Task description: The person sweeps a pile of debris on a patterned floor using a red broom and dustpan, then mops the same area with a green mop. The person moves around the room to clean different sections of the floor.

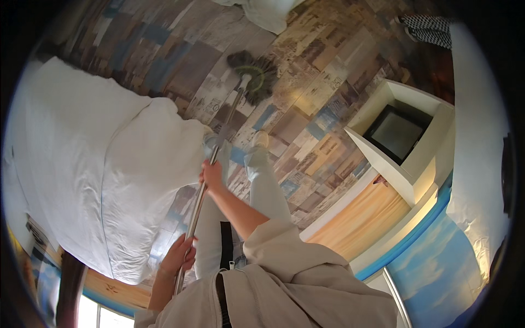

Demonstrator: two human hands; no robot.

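A long metal pole (pixel 199 201) slants across my body and away over the floor. My right hand (pixel 212 176) grips it partway along, level with my thighs. Lower down, close to my jacket, my left hand (pixel 179 255) is wrapped around the same pole. At the far end sits a dark, fringed mop head (pixel 255 77) with a pale green ring, resting on the patchwork-patterned floor (pixel 287 127). The mop head looks slightly blurred. The near end of the pole disappears beside my jacket.
Close on the left stands furniture draped in a white cloth (pixel 135 164). A white open cabinet (pixel 410 176) holding a dark-framed appliance (pixel 398 132) projects from the right wall. Another white cloth (pixel 268 14) hangs at the top. Checkered items (pixel 426 30) lie at the upper right.
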